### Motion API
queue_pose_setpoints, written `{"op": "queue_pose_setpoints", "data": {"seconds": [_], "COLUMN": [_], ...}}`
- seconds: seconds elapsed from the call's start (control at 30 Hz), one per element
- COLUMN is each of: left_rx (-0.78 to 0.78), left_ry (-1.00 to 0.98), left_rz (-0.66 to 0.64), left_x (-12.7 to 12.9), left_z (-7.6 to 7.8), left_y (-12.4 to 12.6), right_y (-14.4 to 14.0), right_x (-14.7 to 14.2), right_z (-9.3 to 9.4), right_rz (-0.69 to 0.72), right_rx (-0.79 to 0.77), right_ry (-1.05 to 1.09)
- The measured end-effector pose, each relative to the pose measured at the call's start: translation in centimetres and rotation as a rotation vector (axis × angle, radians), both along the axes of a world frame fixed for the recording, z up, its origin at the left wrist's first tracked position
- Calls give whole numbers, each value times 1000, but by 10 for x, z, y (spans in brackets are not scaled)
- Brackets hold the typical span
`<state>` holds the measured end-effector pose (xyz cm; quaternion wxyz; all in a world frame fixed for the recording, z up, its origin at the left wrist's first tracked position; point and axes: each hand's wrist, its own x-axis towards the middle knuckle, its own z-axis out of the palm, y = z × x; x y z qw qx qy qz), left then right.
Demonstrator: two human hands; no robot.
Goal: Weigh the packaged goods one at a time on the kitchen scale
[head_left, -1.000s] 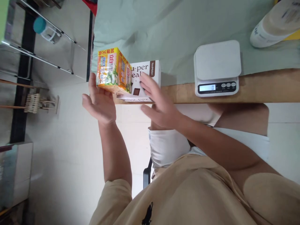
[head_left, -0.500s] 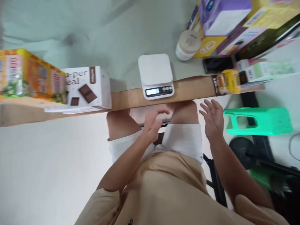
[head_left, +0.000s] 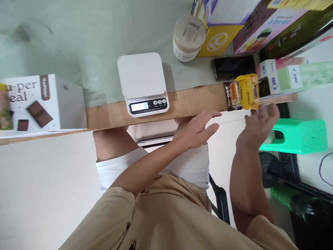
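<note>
My right hand [head_left: 257, 126] is open, fingers spread, its fingertips just below a small yellow and brown snack packet [head_left: 243, 92] that lies at the table's front edge. My left hand [head_left: 198, 129] is open too, palm flat, in front of the wooden table edge [head_left: 192, 102] between the packet and a white digital scale [head_left: 143, 83]. The scale's platform is bare and its display is lit. Neither hand holds anything.
A white chocolate cereal box [head_left: 39, 102] stands at the left edge of the table. Behind the packet lie a dark phone [head_left: 232, 67], a cream jar [head_left: 188, 38] and several coloured boxes [head_left: 260, 24]. A green plastic stool [head_left: 293, 135] stands on the floor to the right.
The view has swung right. Both hands left the yellow and white boxes at the left, passed over my lap and now reach toward the yellow packet on the right.
</note>
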<state>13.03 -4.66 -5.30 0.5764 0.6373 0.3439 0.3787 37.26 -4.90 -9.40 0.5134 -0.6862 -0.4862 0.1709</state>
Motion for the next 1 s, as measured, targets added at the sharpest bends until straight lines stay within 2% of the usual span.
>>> {"op": "queue_pose_setpoints", "data": {"seconds": [0.13,0.3,0.4,0.5,0.63,0.73,0.83,1.0], "left_rx": [28,41,69,113,153,185,230,211], "left_ry": [18,123,197,192,151,129,127,243], "left_rz": [-55,42,92,96,110,173,278,467], "left_x": [37,79,85,79,59,32,-9,-99], "left_z": [4,11,13,16,25,31,35,41], "left_y": [23,39,42,39,28,16,6,0], "right_y": [10,13,14,10,0,-8,-10,5], "right_x": [-9,-17,-21,-31,-51,-74,-107,-184], "right_z": [8,20,26,35,49,57,60,65], "right_rz": [-22,-54,-40,-43,-23,62,225,510], "right_rx": [70,105,76,89,169,225,191,106], "right_ry": [8,-64,-3,57,118,152,89,-123]}}
